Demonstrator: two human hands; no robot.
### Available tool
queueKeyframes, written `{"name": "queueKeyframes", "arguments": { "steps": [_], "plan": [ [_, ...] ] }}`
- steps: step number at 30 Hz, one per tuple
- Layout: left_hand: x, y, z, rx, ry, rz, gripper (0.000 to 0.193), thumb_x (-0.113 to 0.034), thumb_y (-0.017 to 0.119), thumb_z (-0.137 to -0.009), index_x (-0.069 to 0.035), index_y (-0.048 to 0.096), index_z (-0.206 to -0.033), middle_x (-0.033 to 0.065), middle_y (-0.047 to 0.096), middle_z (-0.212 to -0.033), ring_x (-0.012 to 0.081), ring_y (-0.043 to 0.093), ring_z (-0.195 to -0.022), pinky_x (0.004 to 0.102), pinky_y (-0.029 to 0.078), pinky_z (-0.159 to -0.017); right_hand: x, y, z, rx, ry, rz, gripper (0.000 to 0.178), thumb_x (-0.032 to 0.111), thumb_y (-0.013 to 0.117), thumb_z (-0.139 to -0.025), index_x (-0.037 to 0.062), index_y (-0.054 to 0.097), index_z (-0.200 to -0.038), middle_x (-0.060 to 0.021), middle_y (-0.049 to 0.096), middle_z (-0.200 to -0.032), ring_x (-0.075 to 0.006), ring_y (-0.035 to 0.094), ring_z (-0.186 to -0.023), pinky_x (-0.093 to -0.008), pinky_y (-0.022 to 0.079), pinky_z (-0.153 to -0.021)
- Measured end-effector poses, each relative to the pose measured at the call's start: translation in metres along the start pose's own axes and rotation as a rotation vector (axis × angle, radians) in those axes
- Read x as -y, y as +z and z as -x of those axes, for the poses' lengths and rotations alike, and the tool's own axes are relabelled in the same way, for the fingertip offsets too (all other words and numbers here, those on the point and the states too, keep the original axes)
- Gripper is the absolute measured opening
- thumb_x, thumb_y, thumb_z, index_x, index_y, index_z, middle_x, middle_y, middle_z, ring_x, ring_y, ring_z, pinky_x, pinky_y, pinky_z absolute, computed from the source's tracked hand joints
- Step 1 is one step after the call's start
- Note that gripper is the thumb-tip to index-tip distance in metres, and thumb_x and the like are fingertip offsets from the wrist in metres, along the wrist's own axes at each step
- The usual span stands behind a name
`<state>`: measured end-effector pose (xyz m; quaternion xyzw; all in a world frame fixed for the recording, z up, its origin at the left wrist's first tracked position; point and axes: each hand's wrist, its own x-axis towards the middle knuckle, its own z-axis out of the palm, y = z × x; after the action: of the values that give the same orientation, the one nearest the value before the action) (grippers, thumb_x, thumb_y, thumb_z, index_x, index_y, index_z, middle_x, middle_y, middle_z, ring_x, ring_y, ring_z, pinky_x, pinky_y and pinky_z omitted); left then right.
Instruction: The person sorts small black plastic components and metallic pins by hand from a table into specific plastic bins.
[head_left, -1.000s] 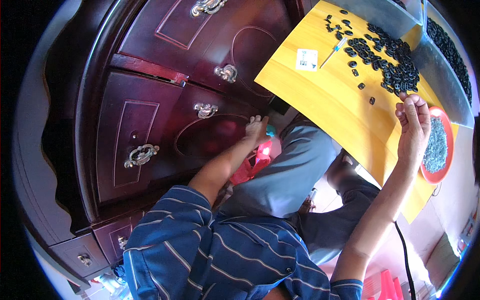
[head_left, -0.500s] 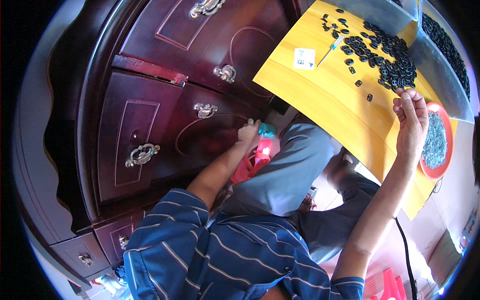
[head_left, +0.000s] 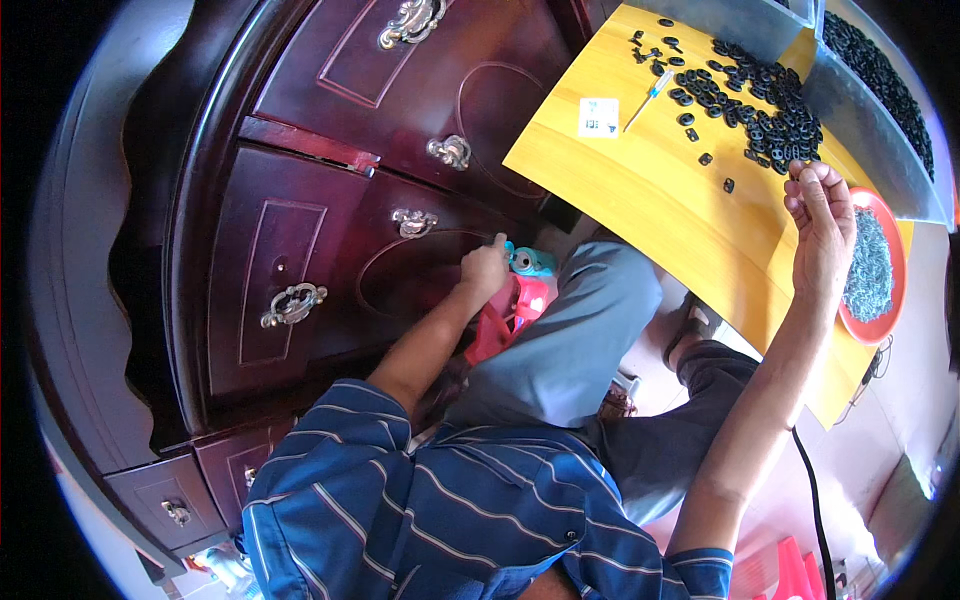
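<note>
My left hand [head_left: 485,270] is low beside the dark red cabinet, right against a teal object [head_left: 532,262] with a round grey opening. Its fingers look curled, one knuckle raised; their tips and whatever they hold are hidden. Below the teal object is a bright pink plastic item [head_left: 508,315]. Over the table's right side, my right hand [head_left: 823,225] is raised with thumb and fingertips pinched together. What lies in the pinch is too small to make out. Just beyond those fingertips lies a pile of small black oval pieces with holes [head_left: 785,130].
The yellow tabletop [head_left: 610,190] holds a small screwdriver [head_left: 650,100] and a white printed card [head_left: 598,118]. An orange-red dish [head_left: 880,328] of thin greyish pieces sits by my right wrist. A clear bin [head_left: 850,120] of black pieces stands behind. The cabinet [head_left: 330,230] borders the left.
My left hand has shifted slightly left and down, and the teal object now shows its round opening. The right hand stays pinched in nearly the same place. The whole view has shifted a little.
</note>
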<state>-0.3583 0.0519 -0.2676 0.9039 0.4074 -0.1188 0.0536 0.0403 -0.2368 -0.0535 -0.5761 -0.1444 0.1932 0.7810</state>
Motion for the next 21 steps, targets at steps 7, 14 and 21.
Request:
{"name": "queueKeyframes", "arguments": {
  "steps": [7,14,21],
  "plan": [
    [-0.009,-0.004,0.009,0.027,0.011,0.041,0.035,-0.021,0.063,-0.088,-0.012,0.058,-0.122,0.021,0.069,-0.098,0.0417,0.069,-0.089,0.0562,0.055,-0.074,0.002,-0.006,0.001,-0.016,-0.011,-0.046,0.01,0.014,0.066,-0.097,0.0066,0.064,-0.104,-0.0047,0.071,-0.102,-0.0055,0.062,-0.082,-0.0189,0.049,-0.075],
    [-0.024,0.008,-0.018,-0.074,0.432,-0.205,0.027,-0.017,0.063,-0.08,-0.01,0.067,-0.106,0.0137,0.06,-0.103,0.0322,0.059,-0.106,0.0449,0.049,-0.086,0.004,-0.012,0.004,-0.029,-0.017,-0.048,0.01,0.014,0.066,-0.097,0.0062,0.064,-0.104,-0.0052,0.071,-0.102,-0.006,0.062,-0.082,-0.0193,0.049,-0.075],
    [-0.009,0.093,-0.05,0.115,0.368,-0.465,0.027,-0.019,0.062,-0.082,-0.01,0.068,-0.106,0.0156,0.066,-0.112,0.0328,0.064,-0.104,0.0466,0.048,-0.087,0.01,0.009,0.005,-0.008,-0.002,-0.038,0.01,0.014,0.066,-0.098,0.0063,0.062,-0.103,-0.0067,0.07,-0.104,-0.007,0.06,-0.08,-0.0203,0.048,-0.075]
  ]
}}
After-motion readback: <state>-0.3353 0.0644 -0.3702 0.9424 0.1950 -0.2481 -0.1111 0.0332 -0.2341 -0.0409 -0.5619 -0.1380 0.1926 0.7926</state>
